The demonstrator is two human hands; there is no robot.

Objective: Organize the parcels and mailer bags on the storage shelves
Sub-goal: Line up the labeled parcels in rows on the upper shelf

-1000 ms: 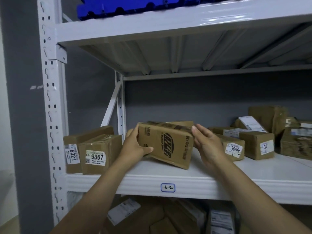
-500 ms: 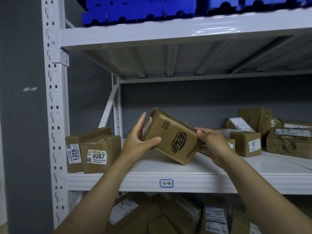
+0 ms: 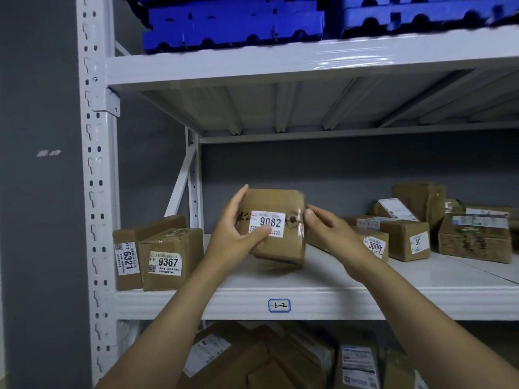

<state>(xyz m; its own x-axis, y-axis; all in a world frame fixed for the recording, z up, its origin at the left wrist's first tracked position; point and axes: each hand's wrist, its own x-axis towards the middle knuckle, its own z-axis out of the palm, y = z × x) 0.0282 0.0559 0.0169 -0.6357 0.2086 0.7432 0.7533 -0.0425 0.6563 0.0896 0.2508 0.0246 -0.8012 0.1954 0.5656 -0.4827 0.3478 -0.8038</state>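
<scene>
A brown cardboard parcel with a white label reading 9082 faces me, held just above the white shelf marked 6-2. My left hand grips its left side, with the thumb across the front under the label. My right hand pinches its right edge with curled fingertips. Left of it on the same shelf stand two parcels, labelled 6321 and 9367.
Several brown parcels crowd the right part of the shelf, close behind my right hand. A white perforated upright borders the shelf on the left. Blue plastic crates fill the shelf above. More parcels lie on the shelf below.
Both hands have turned the parcel from lying lengthwise with its printed side showing to its end face with the 9082 label towards me. It has lifted slightly off the shelf.
</scene>
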